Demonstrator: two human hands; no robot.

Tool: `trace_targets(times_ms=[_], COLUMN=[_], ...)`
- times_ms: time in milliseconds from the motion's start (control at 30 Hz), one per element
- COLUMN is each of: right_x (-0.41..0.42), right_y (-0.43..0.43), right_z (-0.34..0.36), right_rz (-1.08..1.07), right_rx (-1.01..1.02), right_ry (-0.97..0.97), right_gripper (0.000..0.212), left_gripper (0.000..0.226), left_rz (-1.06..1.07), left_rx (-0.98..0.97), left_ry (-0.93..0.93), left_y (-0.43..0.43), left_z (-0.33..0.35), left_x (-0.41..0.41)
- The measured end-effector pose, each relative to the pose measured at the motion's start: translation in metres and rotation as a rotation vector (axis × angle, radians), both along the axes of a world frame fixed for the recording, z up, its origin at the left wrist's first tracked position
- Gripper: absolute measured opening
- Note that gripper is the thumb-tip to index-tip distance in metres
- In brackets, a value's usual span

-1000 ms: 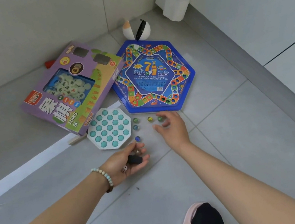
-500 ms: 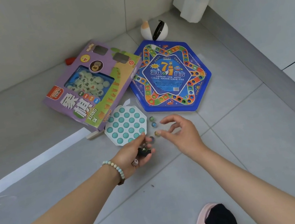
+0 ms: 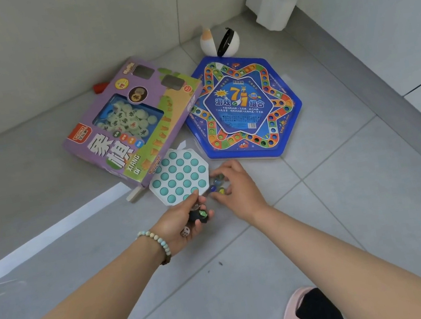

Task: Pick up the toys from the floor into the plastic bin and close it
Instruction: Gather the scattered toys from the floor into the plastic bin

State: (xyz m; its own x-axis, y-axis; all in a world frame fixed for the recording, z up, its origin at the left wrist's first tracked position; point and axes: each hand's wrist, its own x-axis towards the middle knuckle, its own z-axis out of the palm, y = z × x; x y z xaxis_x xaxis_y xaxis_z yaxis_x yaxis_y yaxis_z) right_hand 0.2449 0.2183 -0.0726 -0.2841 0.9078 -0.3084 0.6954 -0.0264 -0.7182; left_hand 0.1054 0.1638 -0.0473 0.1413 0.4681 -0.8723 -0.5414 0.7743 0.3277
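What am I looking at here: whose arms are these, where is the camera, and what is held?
No machine here: these are a person's two bare arms, seen from one camera worn on the head, looking down at a tiled floor. On it lie a purple chess box, a blue hexagonal game board, a white pop toy with teal bubbles and a white ball toy by the wall. The left hand, palm up, holds a die and a small dark piece. The right hand curls its fingers round marbles on the floor. The plastic bin is not in view.
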Motion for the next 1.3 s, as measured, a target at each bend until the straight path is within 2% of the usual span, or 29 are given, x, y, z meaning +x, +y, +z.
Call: trace_targets(times_ms=[133, 333, 433, 500, 600, 733, 800, 900, 1000, 1200, 1300], right_x=[-0.002, 0.002, 0.008, 0.011, 0.009, -0.015, -0.028, -0.036, -0.031, -0.042, -0.071], right_y=[-0.001, 0.003, 0.006, 0.007, 0.004, -0.012, -0.017, -0.014, -0.008, 0.007, 0.002], right_z=[0.001, 0.004, 0.005, 0.009, 0.028, 0.058, 0.067, 0.075, 0.081, 0.072, 0.056], right_rz=[-0.03, 0.014, -0.042, -0.138, -0.231, 0.02, 0.15, 0.236, 0.209, 0.022, 0.077], right_rx=[0.012, 0.022, -0.008, -0.042, -0.116, -0.258, -0.271, -0.261, -0.236, -0.235, -0.26], right_ry=[-0.024, -0.085, -0.099, -0.051, 0.135, 0.188, 0.149, 0.152, 0.254, 0.376, 0.346], right_gripper=[0.023, 0.02, 0.017, 0.013, 0.01, 0.017, 0.02, 0.028, 0.028, 0.019, 0.017], left_gripper=[0.026, 0.027, 0.027, 0.026, 0.026, 0.019, 0.023, 0.028, 0.019, 0.018, 0.022], left_rz=[0.018, 0.08, 0.096, 0.083, 0.089, 0.118, 0.101, 0.12, 0.146, 0.132, 0.153], left_rx=[-0.019, -0.064, -0.069, -0.068, -0.073, -0.047, -0.041, -0.031, -0.02, -0.042, -0.014], left_ry=[0.011, -0.046, -0.095, -0.103, -0.15, -0.204, -0.237, -0.299, -0.267, -0.189, -0.146], left_y=[0.001, 0.003, 0.005, 0.006, 0.006, 0.004, 0.003, 0.003, 0.004, -0.007, -0.019], left_z=[-0.002, 0.0, 0.003, 0.005, 0.008, 0.008, 0.009, 0.011, 0.015, 0.019, 0.021], left_x=[-0.003, -0.001, -0.002, -0.002, -0.002, -0.001, -0.002, -0.012, -0.023, -0.063, -0.097])
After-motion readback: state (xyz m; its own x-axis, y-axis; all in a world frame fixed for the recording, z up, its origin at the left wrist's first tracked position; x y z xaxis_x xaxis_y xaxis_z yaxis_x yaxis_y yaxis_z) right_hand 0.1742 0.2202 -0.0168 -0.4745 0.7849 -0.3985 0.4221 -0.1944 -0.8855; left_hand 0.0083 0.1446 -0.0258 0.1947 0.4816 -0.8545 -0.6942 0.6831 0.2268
